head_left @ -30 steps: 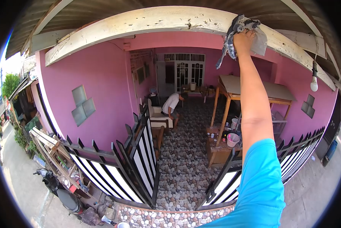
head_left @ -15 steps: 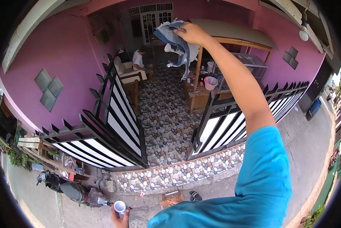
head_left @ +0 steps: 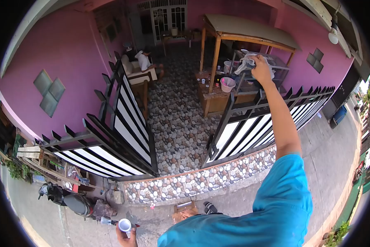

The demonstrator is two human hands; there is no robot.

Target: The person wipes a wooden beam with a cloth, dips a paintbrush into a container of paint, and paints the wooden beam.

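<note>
My right hand [head_left: 260, 70] is raised at the end of an outstretched arm, its fingers closed on a crumpled grey-white rag [head_left: 247, 63]. Behind the rag, farther off, is a glass-sided case. Low in the view, my left hand [head_left: 126, 238] grips a small white cup [head_left: 124, 224]. A brush [head_left: 106, 221] with pale bristles sticks out to the left beside the cup; how my fingers hold it is partly hidden.
Black-and-white spiked gates [head_left: 131, 123] stand open on both sides of the pebble-patterned floor [head_left: 176, 123]. A person [head_left: 143, 61] sits on a pale sofa inside. A wooden stall [head_left: 250, 31] holds a pink bucket [head_left: 227, 84]. A motorbike [head_left: 75, 203] stands lower left; a bulb [head_left: 333, 36] hangs upper right.
The view has tilted down from the white beam. My right hand has left the beam with the rag and now hangs it farther right. My left hand and the cup have come into view.
</note>
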